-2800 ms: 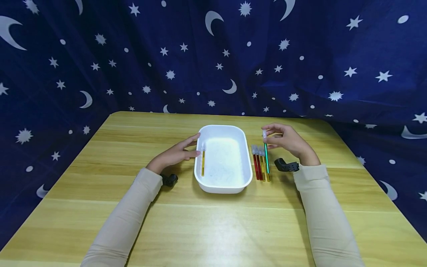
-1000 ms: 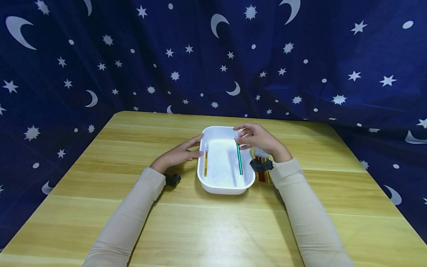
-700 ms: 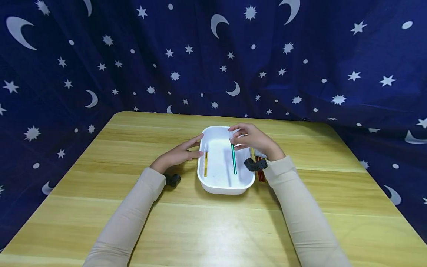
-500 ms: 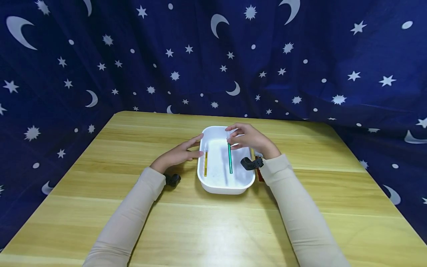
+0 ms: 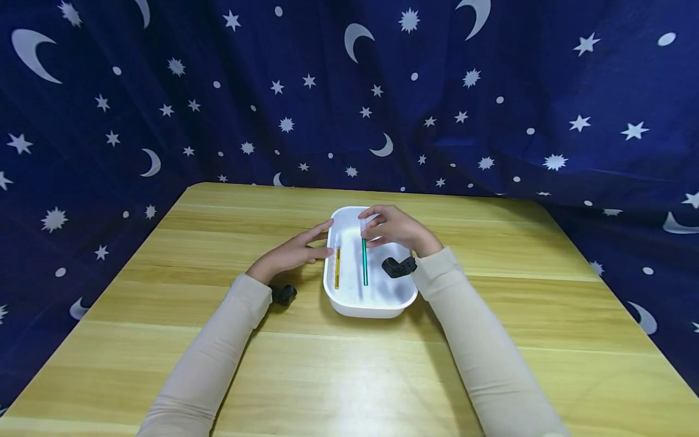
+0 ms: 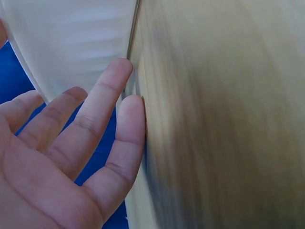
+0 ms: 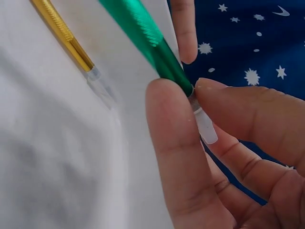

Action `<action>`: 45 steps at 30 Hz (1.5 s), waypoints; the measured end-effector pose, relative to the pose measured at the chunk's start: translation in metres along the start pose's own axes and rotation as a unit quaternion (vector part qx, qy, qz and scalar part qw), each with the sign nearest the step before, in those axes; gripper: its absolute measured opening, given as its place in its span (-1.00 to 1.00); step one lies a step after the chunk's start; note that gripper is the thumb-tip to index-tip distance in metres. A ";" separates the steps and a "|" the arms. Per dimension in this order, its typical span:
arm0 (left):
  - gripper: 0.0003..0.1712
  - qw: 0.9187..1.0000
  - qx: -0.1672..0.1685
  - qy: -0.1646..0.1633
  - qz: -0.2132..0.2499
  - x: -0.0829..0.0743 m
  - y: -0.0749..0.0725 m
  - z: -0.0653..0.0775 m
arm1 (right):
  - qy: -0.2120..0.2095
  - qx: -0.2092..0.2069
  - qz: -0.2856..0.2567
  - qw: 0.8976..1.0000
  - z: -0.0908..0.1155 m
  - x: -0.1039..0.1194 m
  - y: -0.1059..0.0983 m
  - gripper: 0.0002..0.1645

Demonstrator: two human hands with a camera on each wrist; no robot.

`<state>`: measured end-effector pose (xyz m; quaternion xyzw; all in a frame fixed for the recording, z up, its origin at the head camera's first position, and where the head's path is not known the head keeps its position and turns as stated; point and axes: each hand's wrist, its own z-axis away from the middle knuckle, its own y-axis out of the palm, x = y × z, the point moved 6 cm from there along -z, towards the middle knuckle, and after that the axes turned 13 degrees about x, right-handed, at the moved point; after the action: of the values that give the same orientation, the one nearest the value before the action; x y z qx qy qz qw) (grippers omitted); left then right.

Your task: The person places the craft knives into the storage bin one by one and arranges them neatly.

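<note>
Green tool [image 5: 364, 264] moved further across the white tray [image 5: 371, 311], your right hand [image 5: 397, 228] pinching it, unreleased; left hand [image 5: 290, 251] lay spread alongside, gold tool [image 5: 337, 271] already inside.

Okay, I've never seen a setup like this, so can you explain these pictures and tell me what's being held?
There's no robot here, just a person working bare-handed. The wide picture is from a camera worn on the head; the two close-ups come from the black wrist cameras. On the wooden table stands a white tub. The left hand is open at the tub's left side. The right hand has a green pen-like tool in its grip, pinched near its clear cap. A gold pen-like tool is inside the tub, along its left side. Both may be craft knives.
</note>
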<state>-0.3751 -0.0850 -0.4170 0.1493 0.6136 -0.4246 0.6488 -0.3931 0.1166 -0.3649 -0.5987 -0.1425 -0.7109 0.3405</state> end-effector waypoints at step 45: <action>-0.16 1.000 0.002 -0.004 0.004 0.001 -0.002 0.001 | 0.113 -0.006 -0.006 0.994 -0.056 -0.031 0.025 -0.52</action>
<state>-0.3757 -0.0868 -0.4167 0.1510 0.6096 -0.4238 0.6527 -0.4177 0.0743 -0.4128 -0.5157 -0.1025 -0.7769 0.3465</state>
